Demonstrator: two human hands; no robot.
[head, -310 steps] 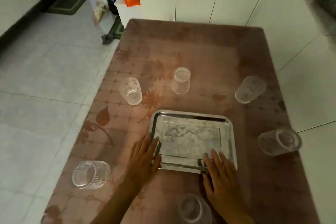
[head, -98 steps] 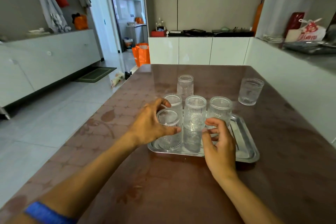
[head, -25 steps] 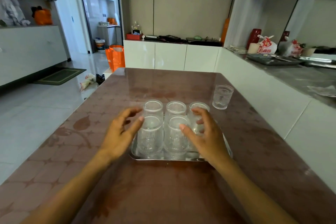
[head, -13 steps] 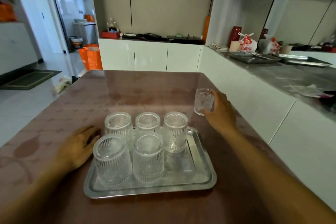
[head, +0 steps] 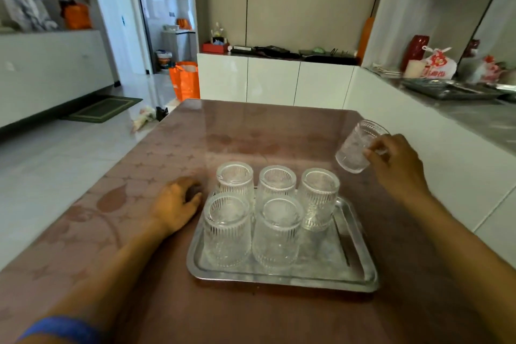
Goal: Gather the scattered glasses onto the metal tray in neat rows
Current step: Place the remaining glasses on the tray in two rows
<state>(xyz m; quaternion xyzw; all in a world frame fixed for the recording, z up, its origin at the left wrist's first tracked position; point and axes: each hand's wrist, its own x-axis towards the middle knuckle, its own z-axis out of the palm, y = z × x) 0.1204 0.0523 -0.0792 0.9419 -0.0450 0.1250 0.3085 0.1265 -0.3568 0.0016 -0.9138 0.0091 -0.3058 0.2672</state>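
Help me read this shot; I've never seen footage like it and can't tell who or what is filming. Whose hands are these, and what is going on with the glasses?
No machine here: a person wears a wide-angle camera on the head, so you look forward and down over their own two arms. The left hand rests on the brown table, beside the tray and holding nothing. The right hand holds one glass, tilted and lifted off the table. On the metal tray stand five glasses upside down: three in the far row, two in the near row. The near right corner of the tray is still bare, which is probably where the held glass will go.
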